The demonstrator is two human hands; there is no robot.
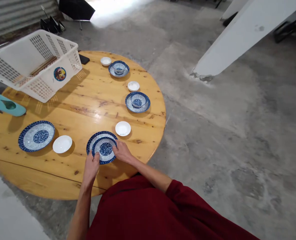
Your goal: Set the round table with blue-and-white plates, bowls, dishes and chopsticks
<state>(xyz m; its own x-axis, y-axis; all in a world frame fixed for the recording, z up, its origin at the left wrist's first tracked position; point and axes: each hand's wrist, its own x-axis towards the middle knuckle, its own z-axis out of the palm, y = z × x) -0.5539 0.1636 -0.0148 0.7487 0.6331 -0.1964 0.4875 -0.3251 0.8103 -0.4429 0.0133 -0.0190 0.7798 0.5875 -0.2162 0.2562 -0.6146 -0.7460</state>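
The left hand (92,164) and the right hand (122,151) are both pinching the rim of a round, blue-and-white patterned bowl with a glossy ceramic look (105,149). The left hand is gripping at the near-left edge, thumb uppermost; the right hand is gripping at the right edge, slightly farther from the body. The bowl is lying between the two hands, directly in front of the torso, neither hand being clearly nearer to it. Being round, it is presenting no long axis. Beneath it, a wide blue-rimmed, patterned ceramic plate (98,135) is resting on the round, varnished wooden table (87,103), its rim showing chiefly on the far and left sides; the bowl is appearing off-centre, toward the near-right. Whether bowl and plate are touching cannot be told. A small, round white dish (123,128) is standing just beyond the right hand, apart from the plate.
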